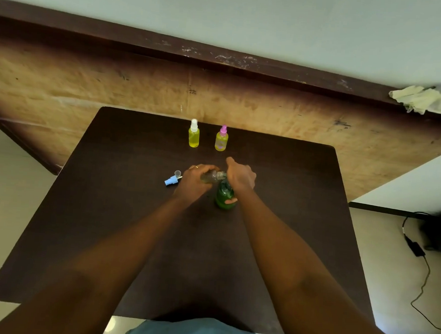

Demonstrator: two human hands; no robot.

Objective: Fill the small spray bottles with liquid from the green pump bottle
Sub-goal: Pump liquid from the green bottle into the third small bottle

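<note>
- Seen from above: dark table (pixel 120 238), two bare forearms reaching to its middle.
- Left hand (pixel 195 180) wrapped around a small clear bottle (pixel 209 177), cap off, tipped sideways with its neck toward the pump.
- Right hand (pixel 241 177) closed over the top of the green pump bottle (pixel 223 198), thumb against its side; pump head hidden beneath the palm.
- Green bottle upright near the table's centre, touching the clear bottle's mouth or just beside it; cannot tell which.
- Blue sprayer cap (pixel 173 179) lying loose just left of the left hand.
- Two filled yellow bottles near the far edge: white-capped (pixel 194 135) and pink-capped (pixel 221 140), upright, close together, well apart from the hands.
- Likely step: pumping liquid into the third bottle.
- Risks, judged: narrow neck slipping off the nozzle, so liquid spills on the table; a hard press tipping the green bottle; left wrist knocking the loose cap toward the left edge.
- Open room: wide bare surface toward the near edge and both side edges; less room toward the far edge, where the filled bottles stand.
- Crumpled cloth (pixel 422 100) on a ledge beyond the far right corner.
</note>
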